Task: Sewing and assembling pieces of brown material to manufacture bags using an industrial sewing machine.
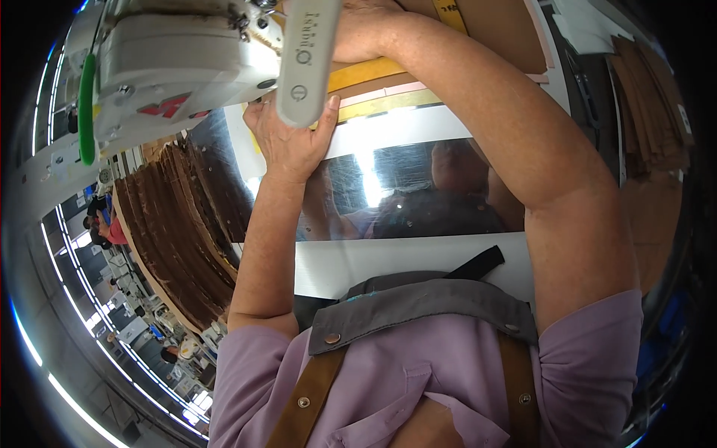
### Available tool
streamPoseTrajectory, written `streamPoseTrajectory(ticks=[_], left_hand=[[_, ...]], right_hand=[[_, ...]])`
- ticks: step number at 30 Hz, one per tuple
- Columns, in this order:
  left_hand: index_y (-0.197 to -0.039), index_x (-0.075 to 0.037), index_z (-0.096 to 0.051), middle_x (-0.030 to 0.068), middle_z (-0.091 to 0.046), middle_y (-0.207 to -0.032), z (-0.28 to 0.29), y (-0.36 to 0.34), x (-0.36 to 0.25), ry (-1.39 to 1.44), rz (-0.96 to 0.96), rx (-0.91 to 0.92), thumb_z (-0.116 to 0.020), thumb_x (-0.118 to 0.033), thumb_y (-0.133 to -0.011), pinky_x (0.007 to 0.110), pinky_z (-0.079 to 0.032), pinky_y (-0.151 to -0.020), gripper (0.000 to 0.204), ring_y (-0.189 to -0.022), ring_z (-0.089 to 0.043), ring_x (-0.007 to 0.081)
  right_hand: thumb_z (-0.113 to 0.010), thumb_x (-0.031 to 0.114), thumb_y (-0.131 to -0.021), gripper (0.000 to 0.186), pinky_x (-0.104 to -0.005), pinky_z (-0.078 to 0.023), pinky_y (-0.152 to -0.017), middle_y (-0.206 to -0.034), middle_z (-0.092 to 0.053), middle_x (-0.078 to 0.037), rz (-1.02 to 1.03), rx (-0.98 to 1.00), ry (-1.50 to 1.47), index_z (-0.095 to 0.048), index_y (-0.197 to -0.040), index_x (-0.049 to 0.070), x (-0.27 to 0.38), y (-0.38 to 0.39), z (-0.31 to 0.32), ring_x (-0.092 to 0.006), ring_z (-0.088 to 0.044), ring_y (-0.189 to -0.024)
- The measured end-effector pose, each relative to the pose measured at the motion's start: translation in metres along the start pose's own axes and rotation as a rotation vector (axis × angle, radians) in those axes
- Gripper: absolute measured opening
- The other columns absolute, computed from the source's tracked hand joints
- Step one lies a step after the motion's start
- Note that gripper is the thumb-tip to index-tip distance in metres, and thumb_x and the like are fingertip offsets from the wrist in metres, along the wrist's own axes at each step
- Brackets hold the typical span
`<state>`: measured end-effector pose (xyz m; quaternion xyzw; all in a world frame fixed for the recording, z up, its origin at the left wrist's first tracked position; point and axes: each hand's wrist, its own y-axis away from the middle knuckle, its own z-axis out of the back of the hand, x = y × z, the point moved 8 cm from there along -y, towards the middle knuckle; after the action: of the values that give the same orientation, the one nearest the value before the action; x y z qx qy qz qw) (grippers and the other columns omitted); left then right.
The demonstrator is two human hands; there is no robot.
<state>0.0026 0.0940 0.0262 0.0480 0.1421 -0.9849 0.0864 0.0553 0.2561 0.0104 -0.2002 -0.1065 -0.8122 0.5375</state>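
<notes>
L hand (288,143), yel strip (366,73), scratched mtl plate (407,183)

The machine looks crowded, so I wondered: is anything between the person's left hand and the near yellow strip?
Nothing visible: the left hand has its thumb at the end of the near yellow strip. The white bar above hides some fingers; their contact can't be told.

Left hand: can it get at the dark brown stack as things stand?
Probably yes. The dark brown stack lies left of the left forearm, and nothing appears to block the left hand; the white machine looks close only to the stack's far end.
</notes>
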Motion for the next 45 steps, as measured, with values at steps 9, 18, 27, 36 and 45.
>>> streamPoseTrajectory(ticks=[9, 18, 27, 36, 45], left_hand=[[-0.106, -0.011, -0.075, 0.0072, -0.073, -0.085, 0.01, -0.002, -0.005, 0.004, -0.071, -0.127, -0.071, -0.043, -0.087, 0.043, -0.038, -0.086, 0.037, -0.073, -0.067, 0.0241], [-0.13, 0.001, -0.066, 0.0129, -0.072, -0.073, -0.014, 0.0, -0.031, 0.07, 0.137, 0.184, -0.068, -0.051, -0.086, 0.037, -0.045, -0.082, 0.069, -0.067, -0.068, 0.0227], [-0.127, -0.003, -0.063, 0.0139, -0.063, -0.125, -0.013, -0.002, -0.054, 0.022, -0.017, -0.049, -0.068, -0.049, -0.088, 0.039, -0.047, -0.079, 0.061, -0.09, -0.067, 0.0256], [-0.138, -0.001, -0.055, 0.0163, -0.057, -0.136, -0.022, 0.006, -0.049, 0.088, 0.053, 0.05, -0.064, -0.051, -0.093, 0.042, -0.056, -0.078, 0.068, -0.088, -0.071, 0.029], [-0.138, 0.0, -0.054, 0.0182, -0.057, -0.137, -0.021, 0.005, -0.049, 0.066, 0.01, -0.01, -0.064, -0.05, -0.093, 0.039, -0.057, -0.066, 0.068, -0.073, -0.07, 0.0286]], right_hand=[[-0.059, 0.05, -0.095, 0.065, -0.0433, -0.033, -0.12, -0.155, -0.048, -0.014, 0.103, -0.245, 0.264, -0.056, -0.145, 0.009, 0.008, 0.002, -0.008, -0.0297, -0.044, -0.144], [-0.049, 0.062, -0.098, 0.072, -0.0465, -0.023, -0.126, -0.163, -0.037, -0.011, -0.043, 0.013, 0.442, -0.05, -0.153, 0.015, -0.005, -0.016, -0.021, -0.0285, -0.031, -0.151], [-0.049, 0.059, -0.095, 0.073, -0.0494, -0.022, -0.125, -0.158, -0.042, -0.021, -0.007, 0.01, 0.3, -0.048, -0.152, 0.014, -0.019, -0.02, -0.026, -0.036, -0.034, -0.15], [-0.048, 0.057, -0.095, 0.071, -0.0497, -0.025, -0.124, -0.153, -0.048, -0.022, 0.034, -0.059, 0.336, -0.048, -0.153, 0.016, -0.017, -0.017, -0.027, -0.0334, -0.041, -0.147], [-0.049, 0.059, -0.095, 0.072, -0.0505, -0.023, -0.125, -0.158, -0.042, -0.022, 0.004, -0.009, 0.35, -0.048, -0.153, 0.016, -0.025, -0.021, -0.033, -0.0347, -0.035, -0.15]])
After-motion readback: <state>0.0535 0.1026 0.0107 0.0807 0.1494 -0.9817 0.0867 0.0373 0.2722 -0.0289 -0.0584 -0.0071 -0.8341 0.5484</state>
